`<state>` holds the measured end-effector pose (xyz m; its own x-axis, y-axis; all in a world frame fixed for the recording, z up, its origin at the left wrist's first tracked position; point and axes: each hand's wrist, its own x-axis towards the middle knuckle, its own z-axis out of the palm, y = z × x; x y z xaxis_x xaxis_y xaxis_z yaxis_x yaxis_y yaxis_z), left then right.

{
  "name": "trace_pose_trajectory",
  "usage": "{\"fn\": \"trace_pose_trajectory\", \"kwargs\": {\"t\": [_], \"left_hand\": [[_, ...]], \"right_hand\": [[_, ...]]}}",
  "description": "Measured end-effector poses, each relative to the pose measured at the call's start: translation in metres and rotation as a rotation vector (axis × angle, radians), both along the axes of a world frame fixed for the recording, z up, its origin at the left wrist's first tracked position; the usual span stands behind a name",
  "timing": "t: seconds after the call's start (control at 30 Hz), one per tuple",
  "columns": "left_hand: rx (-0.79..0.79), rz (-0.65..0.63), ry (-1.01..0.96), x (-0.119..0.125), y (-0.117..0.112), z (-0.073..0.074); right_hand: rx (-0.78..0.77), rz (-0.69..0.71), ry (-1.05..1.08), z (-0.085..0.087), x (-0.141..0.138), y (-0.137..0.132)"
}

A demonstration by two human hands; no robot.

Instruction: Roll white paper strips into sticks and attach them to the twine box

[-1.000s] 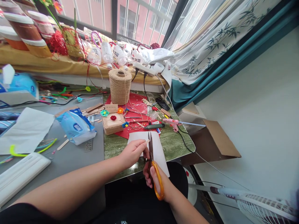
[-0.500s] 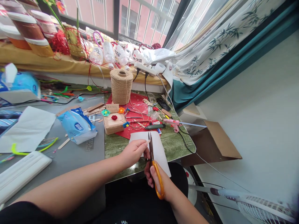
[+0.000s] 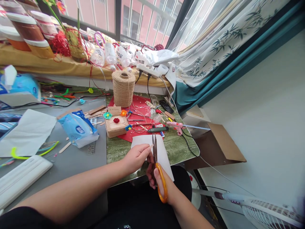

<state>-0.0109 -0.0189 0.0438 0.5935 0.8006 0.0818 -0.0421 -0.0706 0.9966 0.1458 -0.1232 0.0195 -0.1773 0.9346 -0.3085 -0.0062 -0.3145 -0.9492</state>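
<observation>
My right hand (image 3: 157, 181) grips a pair of scissors (image 3: 155, 152) by its orange handles, the blades pointing away from me and slightly apart. Pinched between the thumb and fingers of my left hand (image 3: 138, 157) is a small pale piece (image 3: 151, 146), its end right beside the blades. It is too small to tell its kind. Beneath both hands lies a sheet of white paper (image 3: 164, 157). Just beyond sits a twine-wrapped box (image 3: 115, 128) with crocheted flowers on and around it.
A large twine spool (image 3: 123, 89) stands behind the box. On the red sheet (image 3: 126, 137) lie a dark-handled cutter (image 3: 158, 129) and tools; a pink glue gun (image 3: 176, 126) is at the right. Left are a tissue pack (image 3: 79, 128) and craft sticks. A cardboard box (image 3: 224, 143) stands beyond the table edge.
Both hands stay almost in place. The scissors have shifted very slightly to the right, and a little less of the pale piece shows at my left fingertips.
</observation>
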Motion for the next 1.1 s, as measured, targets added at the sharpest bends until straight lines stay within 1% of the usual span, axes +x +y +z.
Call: {"fn": "trace_pose_trajectory", "kwargs": {"t": [0.23,0.4,0.63,0.83,0.97,1.1], "left_hand": [[0.009,0.007,0.005,0.000,0.000,-0.001],[-0.021,0.012,-0.030,0.001,0.000,-0.001],[-0.014,0.012,-0.014,0.000,0.002,-0.001],[-0.008,0.005,0.002,0.000,0.002,-0.004],[0.011,0.009,0.025,0.000,0.001,-0.003],[0.002,0.005,0.020,0.000,0.001,-0.001]], "right_hand": [[-0.003,0.020,-0.035,0.002,0.002,-0.001],[0.067,0.069,-0.090,0.006,0.003,-0.001],[0.077,0.094,-0.125,0.003,0.006,-0.001],[0.063,0.075,-0.087,-0.001,0.005,-0.002],[0.071,0.055,-0.071,-0.004,0.003,-0.003],[0.070,0.049,-0.062,-0.004,0.003,-0.002]]}}
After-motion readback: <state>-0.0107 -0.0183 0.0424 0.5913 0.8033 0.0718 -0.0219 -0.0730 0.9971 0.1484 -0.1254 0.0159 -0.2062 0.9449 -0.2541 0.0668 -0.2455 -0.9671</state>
